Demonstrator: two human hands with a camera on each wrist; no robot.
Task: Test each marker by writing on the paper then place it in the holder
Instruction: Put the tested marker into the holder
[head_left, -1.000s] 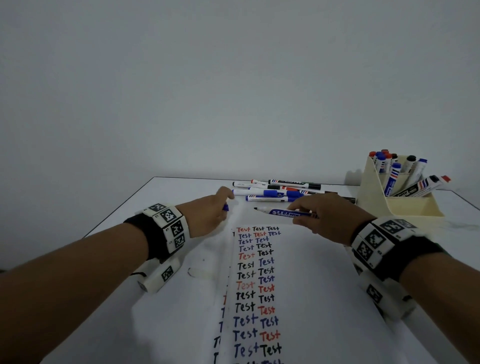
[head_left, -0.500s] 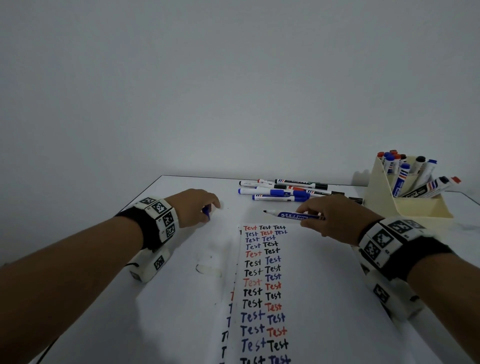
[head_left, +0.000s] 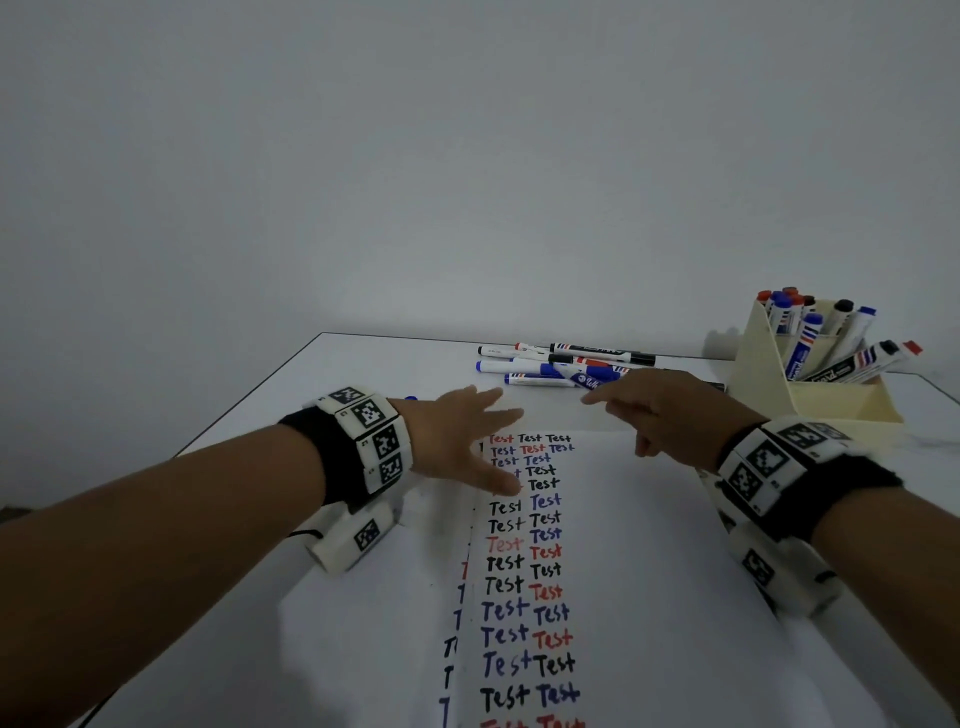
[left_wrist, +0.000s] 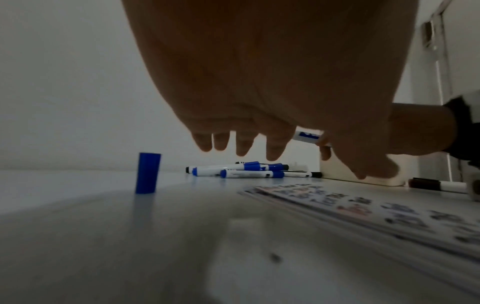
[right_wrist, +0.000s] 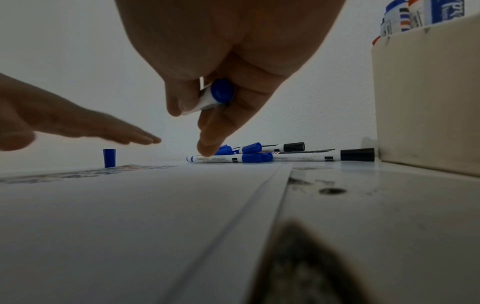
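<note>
My left hand (head_left: 480, 441) hovers open with straight fingers over the top left corner of the paper (head_left: 649, 571), which carries rows of the word "Test". Left of it, a blue cap (head_left: 410, 399) stands upright on the table, also clear in the left wrist view (left_wrist: 146, 172). My right hand (head_left: 654, 410) pinches an uncapped blue marker (right_wrist: 218, 94) between thumb and fingers, above the paper's top edge; its printed barrel (head_left: 589, 383) pokes out past the fingers. The cream holder (head_left: 810, 405) stands at the back right with several markers in it.
Several loose blue, black and red markers (head_left: 561, 358) lie in a pile behind the paper, near the table's far edge. One black-capped marker (right_wrist: 355, 154) lies close to the holder's wall (right_wrist: 426, 102). The table's left edge (head_left: 249, 400) runs diagonally.
My left hand has let go of the blue cap, which now stands on the table, and has moved right with fingers spread over the paper. My right hand still holds the marker, turned more away.
</note>
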